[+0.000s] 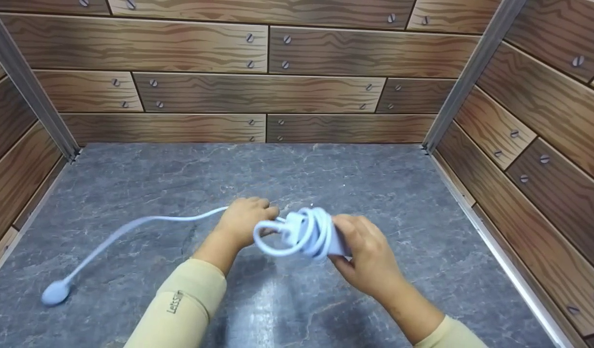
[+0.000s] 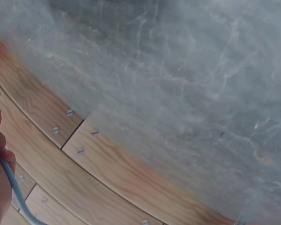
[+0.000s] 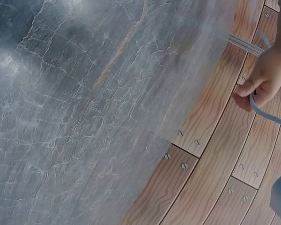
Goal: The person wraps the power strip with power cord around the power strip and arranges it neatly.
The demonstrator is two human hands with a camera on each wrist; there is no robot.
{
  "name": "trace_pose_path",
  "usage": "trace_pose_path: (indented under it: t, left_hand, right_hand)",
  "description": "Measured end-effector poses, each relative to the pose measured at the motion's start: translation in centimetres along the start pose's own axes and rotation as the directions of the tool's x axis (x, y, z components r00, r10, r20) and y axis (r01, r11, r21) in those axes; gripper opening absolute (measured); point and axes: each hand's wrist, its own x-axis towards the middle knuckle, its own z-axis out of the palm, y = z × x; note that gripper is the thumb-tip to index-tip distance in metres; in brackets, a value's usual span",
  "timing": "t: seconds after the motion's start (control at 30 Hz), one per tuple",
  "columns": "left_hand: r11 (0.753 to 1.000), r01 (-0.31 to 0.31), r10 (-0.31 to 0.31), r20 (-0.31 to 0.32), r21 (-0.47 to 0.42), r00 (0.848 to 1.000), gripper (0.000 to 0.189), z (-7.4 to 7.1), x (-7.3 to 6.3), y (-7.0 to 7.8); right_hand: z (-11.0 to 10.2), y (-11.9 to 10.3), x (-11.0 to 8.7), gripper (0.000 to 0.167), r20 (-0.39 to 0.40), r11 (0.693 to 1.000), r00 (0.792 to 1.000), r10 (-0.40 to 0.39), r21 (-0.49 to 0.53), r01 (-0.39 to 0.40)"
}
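Observation:
My left hand [image 1: 243,220] pinches a pale blue cord [image 1: 171,219] near the middle of the head view. From that hand the cord trails left to a rounded end piece [image 1: 55,293] at lower left. My right hand [image 1: 369,253] holds a pale blue block [image 1: 339,245] with several turns of cord [image 1: 321,232] wound round it. A loop [image 1: 277,252] sticks out of the winding toward the left hand. In the right wrist view, the left hand [image 3: 262,84] shows thumb and fingers closed on the cord [image 3: 267,115]. The block's far side is hidden by the right palm.
Below the hands spreads a dark grey marbled tabletop [image 1: 147,179]. Wood-patterned panels [image 1: 258,92] stand at the back and both sides, with metal posts [image 1: 456,92] at the back corners. A metal strip [image 1: 504,261] runs along the right edge.

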Motion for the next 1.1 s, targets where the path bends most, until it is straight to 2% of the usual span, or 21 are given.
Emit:
trace_pose_path:
  t: [0.2, 0.33, 0.43, 0.5, 0.53, 0.67, 0.77, 0.83, 0.87, 0.93, 0.97, 1.1]
  left_hand:
    - [1.000, -0.001, 0.001, 0.002, -0.019, 1.000, 0.031, 1.1, -0.5, 0.4]
    - [0.998, -0.065, 0.065, 0.010, 0.002, 0.998, 0.030, 1.6, -1.0, 0.9]
    - [0.990, -0.144, 0.144, 0.027, -0.008, 0.989, 0.027, 2.1, -1.4, 1.5]
    - [0.983, -0.182, 0.183, 0.032, -0.036, 0.983, 0.025, 2.4, -1.7, 1.9]
    - [0.980, -0.191, 0.193, 0.038, -0.051, 0.981, 0.025, 2.5, -1.9, 2.1]
    - [0.978, -0.174, 0.183, 0.069, -0.115, 0.981, 0.024, 2.7, -2.5, 2.8]
    - [0.980, -0.153, 0.163, 0.066, -0.129, 0.984, 0.020, 2.4, -2.9, 3.3]
    - [0.981, -0.139, 0.147, 0.055, -0.136, 0.988, 0.017, 2.2, -3.1, 3.6]
    - [0.981, -0.132, 0.140, 0.050, -0.142, 0.989, 0.017, 2.0, -3.2, 3.8]
    - [0.982, -0.116, 0.124, 0.050, -0.147, 0.991, 0.019, 1.7, -3.4, 4.2]
    - [0.982, -0.111, 0.119, 0.051, -0.151, 0.992, 0.020, 1.5, -3.4, 4.3]
    - [0.983, -0.104, 0.114, 0.055, -0.150, 0.992, 0.020, 0.6, -3.5, 4.9]
  right_hand:
    - [0.0, 0.1, -0.3, 0.061, 0.018, 0.988, 0.991, 0.133, -0.075, -0.132]
    - [0.0, 0.3, -0.3, 0.064, 0.036, 0.968, 0.975, 0.217, -0.139, -0.210]
    - [0.1, 0.6, -0.2, 0.064, 0.073, 0.938, 0.943, 0.326, -0.148, -0.313]
    - [0.1, 0.9, -0.2, 0.064, 0.110, 0.906, 0.904, 0.413, -0.145, -0.397]
    - [0.2, 1.0, -0.2, 0.064, 0.131, 0.884, 0.877, 0.463, -0.141, -0.446]
    - [0.3, 1.9, -0.2, 0.064, 0.228, 0.770, 0.738, 0.635, -0.103, -0.630]
    - [0.3, 2.5, -0.2, 0.060, 0.292, 0.673, 0.633, 0.717, -0.052, -0.738]
    - [0.2, 2.9, -0.3, 0.057, 0.329, 0.620, 0.579, 0.746, -0.025, -0.784]
    - [0.2, 3.0, -0.4, 0.056, 0.340, 0.603, 0.562, 0.754, -0.019, -0.798]
    - [0.3, 3.2, -0.6, 0.054, 0.350, 0.594, 0.552, 0.756, -0.015, -0.804]
    - [0.4, 3.2, -0.7, 0.054, 0.351, 0.604, 0.560, 0.750, -0.021, -0.796]
    - [1.2, 3.1, -1.3, 0.056, 0.319, 0.696, 0.640, 0.699, -0.096, -0.712]
